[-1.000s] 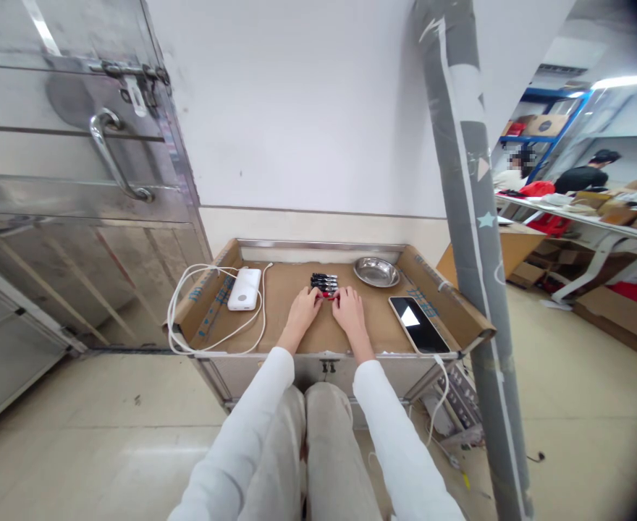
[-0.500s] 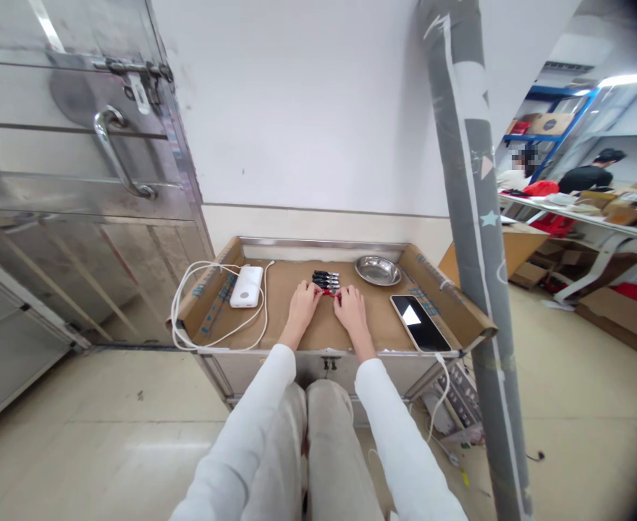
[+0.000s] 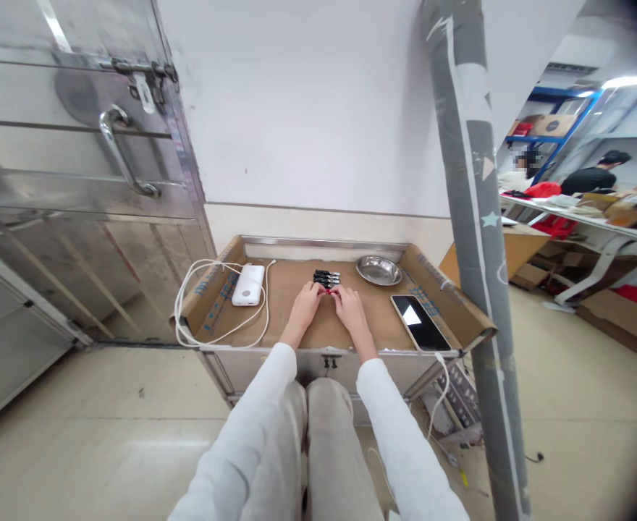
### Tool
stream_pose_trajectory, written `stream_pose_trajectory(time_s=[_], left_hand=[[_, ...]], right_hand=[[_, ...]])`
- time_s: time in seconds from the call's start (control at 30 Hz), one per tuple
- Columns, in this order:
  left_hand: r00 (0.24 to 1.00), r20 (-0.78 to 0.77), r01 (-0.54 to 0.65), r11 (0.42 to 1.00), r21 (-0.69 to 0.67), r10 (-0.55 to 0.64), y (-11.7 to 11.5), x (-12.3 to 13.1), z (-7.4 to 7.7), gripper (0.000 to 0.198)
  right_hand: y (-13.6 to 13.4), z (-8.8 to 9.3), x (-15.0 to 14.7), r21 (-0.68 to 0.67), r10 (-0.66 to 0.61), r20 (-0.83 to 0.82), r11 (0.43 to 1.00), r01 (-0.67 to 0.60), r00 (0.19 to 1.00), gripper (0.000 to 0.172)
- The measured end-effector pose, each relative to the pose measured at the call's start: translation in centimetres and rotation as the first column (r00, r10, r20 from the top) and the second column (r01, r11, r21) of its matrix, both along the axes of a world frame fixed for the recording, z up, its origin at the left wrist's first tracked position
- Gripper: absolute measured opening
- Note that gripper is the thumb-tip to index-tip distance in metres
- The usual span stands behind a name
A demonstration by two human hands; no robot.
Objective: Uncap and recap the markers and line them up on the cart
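My left hand [image 3: 307, 302] and my right hand [image 3: 347, 303] meet over the middle of the cardboard-lined tabletop [image 3: 280, 297]. Both are closed, fingertips pinching a slim red pen-like thing [image 3: 328, 291] between them; most of it is hidden by the fingers. Just beyond the fingertips lies a row of several black pen-like sticks [image 3: 326, 278] with silvery right ends, side by side. They are too small to name surely. A round steel dish [image 3: 378, 270] sits farther back on the right.
A white power bank [image 3: 248, 286] with a looped white cable [image 3: 267, 315] lies on the left. To the right is a phone [image 3: 420, 323]. Folded cardboard edges [image 3: 454, 304] rise at the sides. A grey wrapped pole [image 3: 473, 217] leans beside the table; two people sit farther off.
My two hands have come a little closer together, and less of the red thing shows between them. The black sticks stay where they were.
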State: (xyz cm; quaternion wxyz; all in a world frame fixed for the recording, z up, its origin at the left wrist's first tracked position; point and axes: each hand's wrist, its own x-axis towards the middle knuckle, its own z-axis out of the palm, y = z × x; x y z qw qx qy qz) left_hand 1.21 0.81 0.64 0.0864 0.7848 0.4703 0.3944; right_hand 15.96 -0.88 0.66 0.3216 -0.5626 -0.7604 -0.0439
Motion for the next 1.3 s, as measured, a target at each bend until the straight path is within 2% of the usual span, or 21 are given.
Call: stream_pose_trajectory(time_s=[0.17, 0.3, 0.4, 0.53, 0.77, 1.0, 1.3], left_hand=[[0.994, 0.064, 0.087, 0.996, 0.012, -0.087, -0.02, -0.07, -0.07, 0.009], [0.999, -0.021, 0.046, 0.999, 0.019, -0.046, 0.18, -0.09, -0.24, 0.015], [0.990, -0.138, 0.016, 1.000, 0.017, -0.013, 0.09, 0.03, -0.18, 0.025], [0.967, -0.248, 0.055, 0.998, 0.002, -0.053, -0.32, 0.19, 0.15, 0.028], [0.939, -0.344, -0.006, 0.999, -0.045, -0.009, -0.34, 0.30, 0.06, 0.020], [0.939, -0.316, -0.134, 0.990, 0.039, 0.139, -0.38, 0.24, 0.17, 0.019], [0.930, -0.323, -0.159, 0.984, 0.080, 0.176, -0.53, 0.18, 0.38, 0.020]], right_hand=[[-0.10, 0.09, -0.05, -0.008, 0.025, 0.010, 1.000, -0.025, 1.000, 0.023], [-0.11, 0.03, -0.03, -0.013, 0.013, 0.049, 1.000, -0.013, 0.999, 0.023], [-0.25, 0.06, -0.05, 0.005, -0.097, 0.052, 0.995, 0.097, 0.994, 0.025], [-0.40, 0.12, 0.00, 0.029, -0.253, 0.023, 0.967, 0.252, 0.967, 0.027], [-0.34, 0.10, 0.17, 0.008, -0.361, 0.005, 0.932, 0.361, 0.932, 0.025], [-0.56, 0.35, 0.20, 0.035, -0.331, -0.014, 0.943, 0.331, 0.944, 0.028], [-0.70, 0.53, 0.16, 0.046, -0.231, -0.031, 0.972, 0.232, 0.972, 0.032]])
